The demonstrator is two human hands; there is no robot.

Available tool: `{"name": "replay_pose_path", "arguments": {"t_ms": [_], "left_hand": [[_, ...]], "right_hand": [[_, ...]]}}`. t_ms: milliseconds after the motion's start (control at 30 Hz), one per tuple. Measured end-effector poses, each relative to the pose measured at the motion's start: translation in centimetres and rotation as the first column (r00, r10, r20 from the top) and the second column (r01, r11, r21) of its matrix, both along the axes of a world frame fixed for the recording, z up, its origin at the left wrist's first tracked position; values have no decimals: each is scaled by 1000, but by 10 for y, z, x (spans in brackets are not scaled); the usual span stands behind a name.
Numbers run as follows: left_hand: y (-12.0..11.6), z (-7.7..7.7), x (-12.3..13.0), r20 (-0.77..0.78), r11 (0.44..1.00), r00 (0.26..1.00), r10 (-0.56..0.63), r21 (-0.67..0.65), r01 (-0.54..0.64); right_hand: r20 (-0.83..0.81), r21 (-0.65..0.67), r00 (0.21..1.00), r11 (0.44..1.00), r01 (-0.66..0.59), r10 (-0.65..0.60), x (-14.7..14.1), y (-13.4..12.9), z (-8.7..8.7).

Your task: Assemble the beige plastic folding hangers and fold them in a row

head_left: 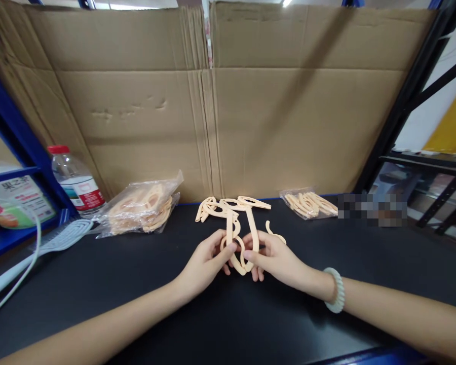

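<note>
A beige plastic folding hanger (252, 225) is held up between my two hands over the black table (144, 304). Its two arms point away from me and meet at the near end, with a curved hook piece between them. My left hand (205, 258) pinches the left arm, thumb on top. On the other side, my right hand (279, 258) grips the right arm near the joint, some fingers hidden beneath. Just beyond the hands lies a small pile of beige hanger pieces (255, 202). A loose S-shaped hook (276, 234) rests behind my right hand.
Clear bags of beige parts stand at the left (137, 208) and right (309, 204). Further left are a red-capped bottle (78, 182), a pale blue hairbrush (66, 235) and a white cable (38, 243). Cardboard (289, 126) walls off the back.
</note>
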State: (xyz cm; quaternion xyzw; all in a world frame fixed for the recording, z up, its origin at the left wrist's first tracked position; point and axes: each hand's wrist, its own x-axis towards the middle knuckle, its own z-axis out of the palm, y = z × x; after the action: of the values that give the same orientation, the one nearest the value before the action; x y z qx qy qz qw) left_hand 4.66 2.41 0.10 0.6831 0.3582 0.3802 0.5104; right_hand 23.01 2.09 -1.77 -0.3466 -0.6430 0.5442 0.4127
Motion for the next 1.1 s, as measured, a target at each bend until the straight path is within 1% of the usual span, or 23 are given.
{"name": "replay_pose_path", "arguments": {"t_ms": [67,100,133,167,200,233,300,367,433,533,633,667,700,733,767,867,933,1000,1100], "left_hand": [[2,-1,0,47,998,999,27,-50,-25],[3,-2,0,70,997,997,46,-63,-41],[4,-2,0,90,996,994,65,-73,-59],[4,-2,-1,109,994,991,83,-80,-75],[3,-2,-1,126,992,987,98,-85,-88],[2,-2,-1,139,991,984,110,-90,-98],[0,-2,-2,158,989,979,127,-97,-113],[-1,-2,-3,170,987,975,140,-103,-124],[-1,-3,-3,184,985,971,154,-110,-135],[0,-5,-3,198,983,966,168,-112,-148],[0,-6,-3,199,982,964,174,-103,-156],[0,-6,-3,200,982,964,174,-102,-156],[-1,-6,-3,199,983,965,172,-102,-154],[-1,-5,-3,196,983,966,170,-101,-152],[-1,-4,-3,191,984,967,167,-98,-151],[-1,-2,-2,168,985,972,163,-80,-151],[-1,-1,-1,152,987,976,154,-65,-145],[-1,0,-1,132,989,981,141,-49,-136],[-2,0,-1,111,991,985,130,-46,-126]], "right_hand": [[-45,21,996,997,79,-78,1,0,1],[-54,53,991,991,126,-123,3,1,3],[-47,110,985,979,171,-167,5,1,5],[-21,194,978,959,208,-208,8,2,7],[28,303,969,926,226,-245,11,3,9],[96,428,955,878,215,-281,15,4,11],[263,660,892,743,112,-368,21,6,13],[384,799,793,600,-30,-473,25,7,15],[420,867,723,479,-140,-549,27,7,17],[413,908,682,329,-260,-604,25,7,18],[340,938,646,197,-285,-683,22,6,18],[309,946,636,160,-282,-707,21,5,18],[294,948,628,137,-286,-721,20,4,17],[301,944,621,135,-301,-724,19,4,16],[328,934,614,151,-322,-718,18,4,15],[440,889,569,246,-387,-694,16,3,12],[469,873,532,280,-400,-705,16,3,10],[476,868,521,280,-411,-708,16,2,9],[476,868,557,262,-421,-681,16,2,9]]}}
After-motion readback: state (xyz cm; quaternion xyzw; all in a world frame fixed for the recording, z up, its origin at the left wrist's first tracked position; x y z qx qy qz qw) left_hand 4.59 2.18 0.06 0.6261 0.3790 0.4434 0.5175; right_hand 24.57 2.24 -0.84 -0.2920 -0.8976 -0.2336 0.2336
